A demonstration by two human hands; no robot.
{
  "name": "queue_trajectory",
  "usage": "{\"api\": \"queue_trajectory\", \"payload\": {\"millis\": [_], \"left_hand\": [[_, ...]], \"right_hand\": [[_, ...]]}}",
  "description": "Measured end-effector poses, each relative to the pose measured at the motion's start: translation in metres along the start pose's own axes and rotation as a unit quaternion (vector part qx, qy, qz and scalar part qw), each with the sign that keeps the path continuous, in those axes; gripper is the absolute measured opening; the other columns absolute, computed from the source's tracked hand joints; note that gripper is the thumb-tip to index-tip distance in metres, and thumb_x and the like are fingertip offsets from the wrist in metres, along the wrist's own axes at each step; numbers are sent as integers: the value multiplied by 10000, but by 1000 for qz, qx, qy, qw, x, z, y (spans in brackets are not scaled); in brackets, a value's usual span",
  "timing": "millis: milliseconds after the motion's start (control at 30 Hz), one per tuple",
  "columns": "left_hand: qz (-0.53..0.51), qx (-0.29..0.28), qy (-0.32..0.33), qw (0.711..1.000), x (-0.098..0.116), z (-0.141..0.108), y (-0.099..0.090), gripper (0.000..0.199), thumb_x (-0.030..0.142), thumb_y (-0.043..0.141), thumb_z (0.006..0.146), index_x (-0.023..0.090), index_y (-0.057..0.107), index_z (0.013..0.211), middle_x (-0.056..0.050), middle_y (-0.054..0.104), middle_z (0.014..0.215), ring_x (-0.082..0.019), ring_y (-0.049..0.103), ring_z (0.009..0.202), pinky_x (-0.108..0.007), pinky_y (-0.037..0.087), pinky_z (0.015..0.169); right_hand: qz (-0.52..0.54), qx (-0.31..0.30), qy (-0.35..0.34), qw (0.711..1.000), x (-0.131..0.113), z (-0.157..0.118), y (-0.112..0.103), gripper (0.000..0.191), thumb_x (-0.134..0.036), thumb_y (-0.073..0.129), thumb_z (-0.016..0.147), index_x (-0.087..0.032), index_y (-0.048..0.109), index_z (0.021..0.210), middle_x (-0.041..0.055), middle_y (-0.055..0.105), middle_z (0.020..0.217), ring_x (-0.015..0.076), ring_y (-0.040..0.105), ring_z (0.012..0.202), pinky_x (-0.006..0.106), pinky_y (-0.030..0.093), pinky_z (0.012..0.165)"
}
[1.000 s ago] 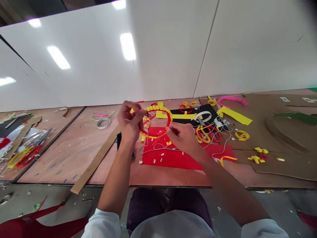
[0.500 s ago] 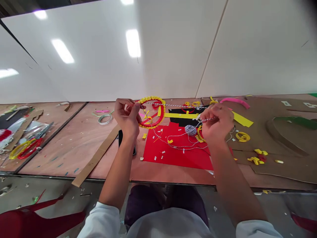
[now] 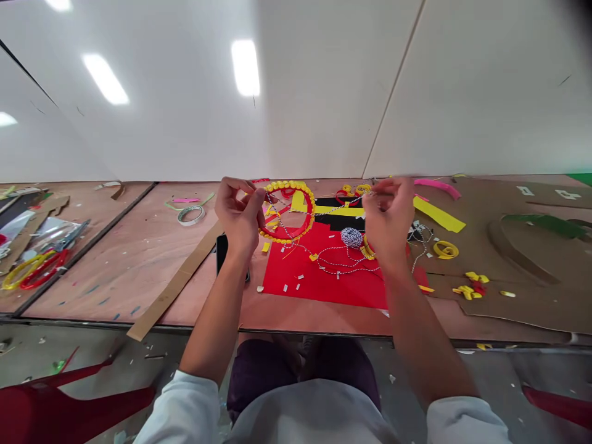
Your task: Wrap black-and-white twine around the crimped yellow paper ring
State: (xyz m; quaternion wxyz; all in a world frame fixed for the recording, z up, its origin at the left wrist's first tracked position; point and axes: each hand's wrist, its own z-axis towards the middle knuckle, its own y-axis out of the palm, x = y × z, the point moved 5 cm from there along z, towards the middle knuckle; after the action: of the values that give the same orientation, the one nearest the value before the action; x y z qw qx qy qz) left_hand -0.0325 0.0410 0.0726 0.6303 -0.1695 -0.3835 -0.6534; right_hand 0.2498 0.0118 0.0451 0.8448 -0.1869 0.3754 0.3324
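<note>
My left hand (image 3: 239, 214) pinches the left edge of a red ring with a yellow ruffled rim (image 3: 311, 213), holding it upright above the table. Black-and-white string (image 3: 337, 208) crosses between the ring and my right hand (image 3: 391, 213), whose fingers are closed on it. Below the right hand, a ball of the same string (image 3: 351, 237) rests on a red sheet (image 3: 324, 280). Loose loops of string trail from the ball over the sheet. My left fingers partly hide the ring's left side.
A cardboard strip (image 3: 173, 287) and a dark phone (image 3: 222, 251) lie left of the red sheet. Farther left are a tape roll (image 3: 191, 215) and scissors (image 3: 71, 237). Yellow paper coils (image 3: 446, 250) and brown cardboard (image 3: 518, 296) lie right. A white panel (image 3: 314, 92) stands behind the table.
The string between my hands, nearly level before, now slopes and looks slacker. My right hand has turned and risen a little. My left hand still holds the ring.
</note>
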Motion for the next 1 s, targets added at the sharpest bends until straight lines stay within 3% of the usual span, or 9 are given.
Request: {"api": "queue_trajectory", "payload": {"millis": [67, 100, 200, 333, 400, 467, 600, 733, 1000], "left_hand": [[12, -16, 7, 1000, 1, -2, 2, 302, 196, 818, 779, 205, 517, 799, 51, 548, 774, -23, 532, 434, -154, 338, 305], [20, -24, 12, 999, 1, -3, 4, 294, 193, 817, 783, 205, 523, 801, 52, 554, 777, -18, 522, 431, -154, 356, 316], [41, -47, 27, 998, 3, -7, 8, 264, 192, 807, 809, 205, 543, 810, 50, 573, 797, -9, 505, 420, -159, 386, 337], [43, -83, 28, 995, 4, -13, 16, 255, 228, 814, 833, 208, 561, 815, 55, 579, 797, -2, 486, 409, -168, 438, 384], [40, -104, 27, 993, 4, -15, 20, 257, 225, 824, 829, 209, 568, 816, 58, 584, 802, 7, 452, 399, -173, 450, 400], [39, -118, 28, 992, 3, -17, 23, 249, 204, 822, 825, 207, 573, 815, 58, 587, 810, 13, 431, 393, -180, 461, 413], [47, -91, 26, 994, 3, -14, 18, 243, 196, 800, 836, 206, 558, 806, 50, 570, 794, -20, 524, 443, -186, 476, 428], [58, -20, 13, 998, 3, -8, 6, 284, 213, 814, 816, 212, 530, 812, 41, 530, 767, -79, 647, 552, -155, 341, 334], [51, 43, 16, 998, 10, -3, -1, 281, 211, 802, 785, 216, 523, 818, 31, 529, 817, -88, 683, 577, -167, 300, 300]], "right_hand": [[-67, 39, -134, 988, -18, -15, 2, 436, -306, 692, 796, -204, 566, 1201, 164, 650, 1183, 289, 652, 1092, 485, 578, 897], [-72, 29, -194, 978, -27, -25, 6, 417, -300, 658, 839, -207, 560, 1233, 167, 654, 1173, 291, 654, 1100, 491, 580, 915], [-40, -126, -279, 951, -47, -57, 33, 204, -197, 504, 962, -245, 638, 1109, 96, 720, 947, 205, 711, 856, 348, 599, 747], [-49, -244, -202, 947, -45, -75, 60, 348, -198, 450, 1016, -220, 634, 1311, 124, 751, 1245, 193, 744, 923, 297, 583, 729], [-56, -286, -162, 943, -38, -74, 67, 347, -259, 471, 1033, -222, 628, 1339, 109, 777, 1189, 187, 731, 821, 299, 561, 711], [-42, -307, -143, 940, -33, -71, 68, 281, -302, 485, 1040, -222, 680, 1226, 74, 798, 1010, 176, 703, 744, 291, 530, 698], [27, -282, -107, 953, -30, -58, 54, 236, -344, 510, 1023, -206, 690, 957, 31, 722, 786, 137, 612, 646, 262, 454, 623], [60, -211, -13, 976, -19, -41, 37, 202, -348, 574, 946, -202, 660, 837, -28, 557, 617, 113, 474, 543, 257, 367, 541], [-2, -65, 41, 997, 12, -9, 15, 188, -349, 596, 872, -200, 683, 797, 5, 655, 717, 164, 573, 689, 314, 439, 697]]}}
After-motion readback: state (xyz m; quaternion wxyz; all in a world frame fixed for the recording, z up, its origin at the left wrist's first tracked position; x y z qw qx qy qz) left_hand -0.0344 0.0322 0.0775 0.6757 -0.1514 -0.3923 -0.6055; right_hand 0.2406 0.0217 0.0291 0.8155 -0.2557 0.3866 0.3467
